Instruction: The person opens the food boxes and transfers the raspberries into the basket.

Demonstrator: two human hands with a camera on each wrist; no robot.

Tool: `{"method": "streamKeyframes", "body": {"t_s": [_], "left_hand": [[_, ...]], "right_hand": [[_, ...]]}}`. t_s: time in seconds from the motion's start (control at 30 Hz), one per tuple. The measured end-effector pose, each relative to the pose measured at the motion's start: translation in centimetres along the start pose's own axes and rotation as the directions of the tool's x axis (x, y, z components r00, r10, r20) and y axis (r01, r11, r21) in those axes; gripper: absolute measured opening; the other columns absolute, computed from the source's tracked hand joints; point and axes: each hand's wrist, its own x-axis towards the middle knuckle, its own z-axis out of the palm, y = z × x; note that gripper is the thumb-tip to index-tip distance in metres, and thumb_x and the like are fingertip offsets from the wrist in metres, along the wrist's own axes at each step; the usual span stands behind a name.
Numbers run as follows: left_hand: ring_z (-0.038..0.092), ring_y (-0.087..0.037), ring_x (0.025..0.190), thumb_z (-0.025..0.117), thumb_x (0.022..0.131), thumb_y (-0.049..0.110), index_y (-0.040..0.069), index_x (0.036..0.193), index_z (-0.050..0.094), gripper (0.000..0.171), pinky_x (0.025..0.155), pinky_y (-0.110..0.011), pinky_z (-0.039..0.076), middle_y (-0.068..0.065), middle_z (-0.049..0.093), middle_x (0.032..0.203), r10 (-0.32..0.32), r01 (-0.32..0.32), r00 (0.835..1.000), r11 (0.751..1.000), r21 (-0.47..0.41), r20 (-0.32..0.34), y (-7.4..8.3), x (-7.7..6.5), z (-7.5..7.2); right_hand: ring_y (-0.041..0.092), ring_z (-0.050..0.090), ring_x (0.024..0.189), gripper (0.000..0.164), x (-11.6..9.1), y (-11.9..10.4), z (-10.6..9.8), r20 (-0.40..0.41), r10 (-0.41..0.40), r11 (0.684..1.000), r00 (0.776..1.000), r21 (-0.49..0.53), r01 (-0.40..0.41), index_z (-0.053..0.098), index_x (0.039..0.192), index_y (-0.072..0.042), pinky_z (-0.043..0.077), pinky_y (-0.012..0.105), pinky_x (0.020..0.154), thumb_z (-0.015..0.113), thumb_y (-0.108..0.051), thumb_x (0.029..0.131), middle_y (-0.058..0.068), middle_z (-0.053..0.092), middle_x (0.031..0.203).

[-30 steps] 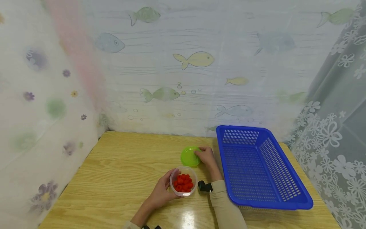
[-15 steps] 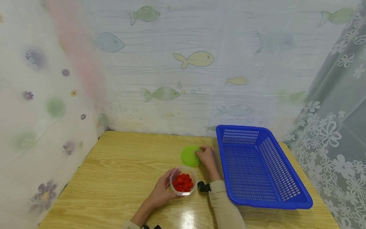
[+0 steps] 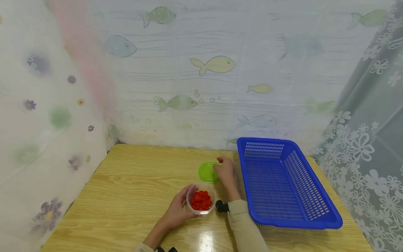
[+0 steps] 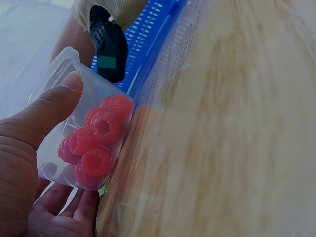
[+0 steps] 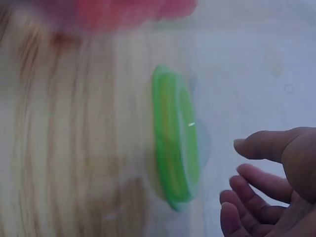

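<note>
My left hand (image 3: 177,210) holds a clear plastic tub (image 3: 202,187) on the table, thumb on one side and fingers round the other. Inside lie several red raspberries (image 3: 201,201), seen closer through the tub's wall in the left wrist view. Just beyond the tub a round green lid (image 3: 206,173) lies flat on the table. My right hand (image 3: 225,175) hovers at the lid's right edge. In the right wrist view a gap separates its loosely bent fingers (image 5: 256,143) from the lid, and nothing is between them.
To the right stands a large blue plastic basket (image 3: 300,223) with slotted walls, close beside my right forearm. Under everything is a wood-grain table (image 3: 141,182). Patterned curtains (image 3: 176,136) hang along its back and sides.
My right hand has let go of the green lid and lifted slightly off it. The lid now lies on the table. My left hand and the tub stay in place.
</note>
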Motion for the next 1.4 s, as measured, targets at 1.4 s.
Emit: {"method": "streamKeyframes", "body": {"t_s": [1.4], "left_hand": [[0.04,-0.039,0.145,0.086,0.079,0.006,-0.003,0.154,0.034,0.092,0.111,-0.017,0.037,-0.025,0.045,0.153,0.016,-0.016,1.0,1.0,-0.005,0.008,0.1,0.6,0.2]], "right_hand": [[0.041,0.057,0.12,0.023,-6.8,-4.3,-3.6,0.179,-0.264,0.924,0.948,0.33,0.195,0.071,0.117,-0.001,0.049,0.057,0.102,0.069,-0.01,0.096,0.016,0.064,0.126]]}}
